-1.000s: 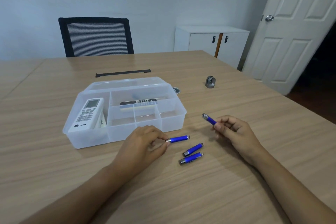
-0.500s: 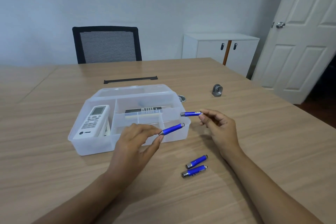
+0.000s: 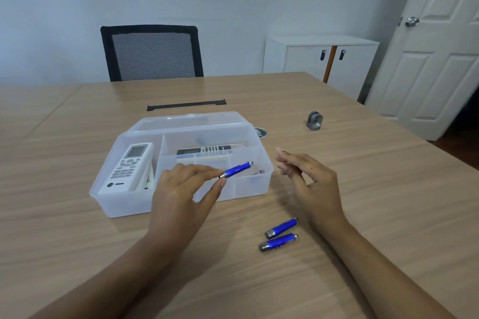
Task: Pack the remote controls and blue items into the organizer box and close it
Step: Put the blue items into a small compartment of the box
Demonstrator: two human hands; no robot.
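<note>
head-worn view, down over table

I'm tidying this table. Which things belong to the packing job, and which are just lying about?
Job: organizer box, white remote, dark remote, blue item in the left hand, two blue items on the table.

Lying about: black strip, small metal piece.

The clear plastic organizer box sits open on the table, its lid folded flat behind it. A white remote control lies face up in the long left compartment; a second remote, with a dark top, rests on its side in the rear compartment. I hold one blue pen-like item tilted over the front right compartment, where something small, perhaps another one, shows dimly. Two more blue items lie side by side on the table.
</note>
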